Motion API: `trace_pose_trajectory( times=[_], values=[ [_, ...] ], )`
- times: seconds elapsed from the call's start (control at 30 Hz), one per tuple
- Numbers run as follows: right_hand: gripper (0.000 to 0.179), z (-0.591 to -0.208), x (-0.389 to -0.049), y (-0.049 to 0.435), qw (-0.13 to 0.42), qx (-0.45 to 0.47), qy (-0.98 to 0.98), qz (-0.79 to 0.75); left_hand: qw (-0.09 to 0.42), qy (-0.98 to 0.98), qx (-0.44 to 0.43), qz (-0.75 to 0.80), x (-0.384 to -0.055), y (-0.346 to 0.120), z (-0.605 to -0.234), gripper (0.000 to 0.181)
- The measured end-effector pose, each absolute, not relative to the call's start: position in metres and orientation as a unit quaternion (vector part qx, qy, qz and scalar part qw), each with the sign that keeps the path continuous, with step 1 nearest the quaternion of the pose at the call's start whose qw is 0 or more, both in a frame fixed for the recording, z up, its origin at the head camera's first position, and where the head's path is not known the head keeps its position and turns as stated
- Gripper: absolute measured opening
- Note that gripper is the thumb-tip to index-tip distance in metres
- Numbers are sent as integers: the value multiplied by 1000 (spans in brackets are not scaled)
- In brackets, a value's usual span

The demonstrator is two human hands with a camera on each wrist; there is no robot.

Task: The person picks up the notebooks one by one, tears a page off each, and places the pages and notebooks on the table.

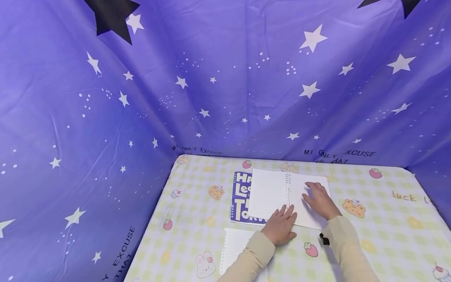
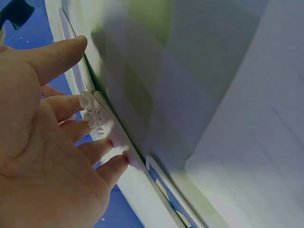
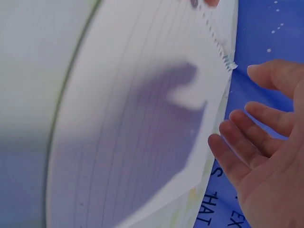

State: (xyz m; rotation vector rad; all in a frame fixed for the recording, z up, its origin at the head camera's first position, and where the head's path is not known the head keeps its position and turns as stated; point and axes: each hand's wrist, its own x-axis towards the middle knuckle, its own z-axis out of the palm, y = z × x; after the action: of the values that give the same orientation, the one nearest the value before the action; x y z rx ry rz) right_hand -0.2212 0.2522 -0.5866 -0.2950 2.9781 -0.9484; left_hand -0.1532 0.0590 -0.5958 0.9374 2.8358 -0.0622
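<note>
A spiral notebook (image 1: 269, 192) lies spread flat on the table, lined pages showing on both sides of its clear coil (image 1: 288, 184). My left hand (image 1: 281, 227) rests its fingertips on the notebook's near edge by the coil, fingers straight. In the left wrist view, the left fingers (image 2: 111, 164) touch the page close to the coil. Above the right page hovers my right hand (image 1: 320, 200), its fingers loosely bent and holding nothing. The right wrist view shows that hand (image 3: 266, 137) apart from the page (image 3: 128, 118), casting a shadow on it.
Partly under the notebook's left side is a blue notebook (image 1: 240, 197) with white lettering. A loose lined sheet (image 1: 234, 244) with a torn, perforated edge lies nearer, partly beneath the left sleeve. Purple star-printed curtains (image 1: 246, 78) enclose the checked tablecloth (image 1: 190, 223).
</note>
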Motion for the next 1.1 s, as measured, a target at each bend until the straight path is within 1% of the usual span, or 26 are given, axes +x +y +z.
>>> trace_pose_trajectory(
  times=[0.13,0.4,0.57,0.67,0.73,0.93,1.03,1.1],
  values=[
    [55,-592,-229,259,10,-90,953,-289,75,947,311,-19,-151,59,-595,64],
    [61,-598,-240,272,5,-77,965,-249,66,947,313,-16,-141,60,-588,62],
    [60,-602,-246,279,28,-90,971,-219,64,950,304,-19,-140,60,-586,62],
    [60,-608,-249,283,32,-97,971,-216,66,951,302,-17,-140,59,-587,61],
    [64,-611,-251,287,35,-91,971,-218,68,951,302,-13,-139,59,-587,61],
    [88,-613,-256,300,63,-65,967,-239,84,951,298,-3,-138,60,-588,64],
    [94,-615,-258,304,54,-65,964,-253,85,952,294,-10,-139,61,-589,66],
    [92,-617,-260,304,36,-67,962,-261,83,953,292,-16,-140,61,-590,66]
  ],
)
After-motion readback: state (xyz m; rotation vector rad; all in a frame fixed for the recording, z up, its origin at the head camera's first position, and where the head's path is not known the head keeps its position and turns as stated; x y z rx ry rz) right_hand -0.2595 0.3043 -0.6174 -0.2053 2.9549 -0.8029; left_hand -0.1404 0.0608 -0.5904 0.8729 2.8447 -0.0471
